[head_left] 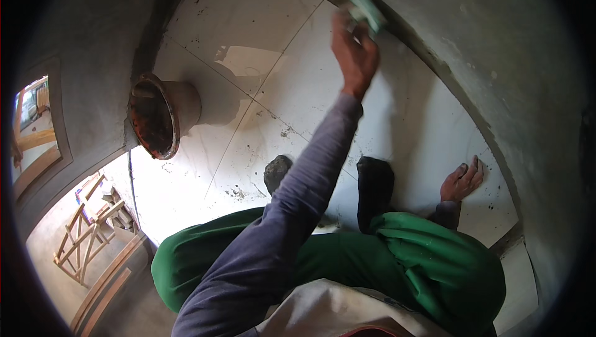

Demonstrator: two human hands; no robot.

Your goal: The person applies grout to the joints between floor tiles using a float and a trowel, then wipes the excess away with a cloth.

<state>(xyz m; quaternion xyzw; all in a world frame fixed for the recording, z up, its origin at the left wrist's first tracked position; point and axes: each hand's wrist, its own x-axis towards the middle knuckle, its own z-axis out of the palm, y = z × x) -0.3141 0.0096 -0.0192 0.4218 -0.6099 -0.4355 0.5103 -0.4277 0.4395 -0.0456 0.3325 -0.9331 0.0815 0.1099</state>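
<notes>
My left hand [355,57] reaches far forward, closed around a pale-green flat tool [365,9]. The tool is smeared by motion, so its exact kind does not show. It is at the foot of the grey wall [496,57], where the white tiled floor [292,82] meets it. Out to the right, my right hand [462,180] lies on the tiles near the wall, fingers stretched out and holding nothing. My right knee in green trousers [434,262] hides most of that forearm.
A brownish bucket [189,102], dirty inside, stands at the left near another wall. My dark-covered feet [375,188] rest on the tiles, among dark crumbs and smears. A wooden trestle [87,231] and planks [108,284] show through an opening at the lower left.
</notes>
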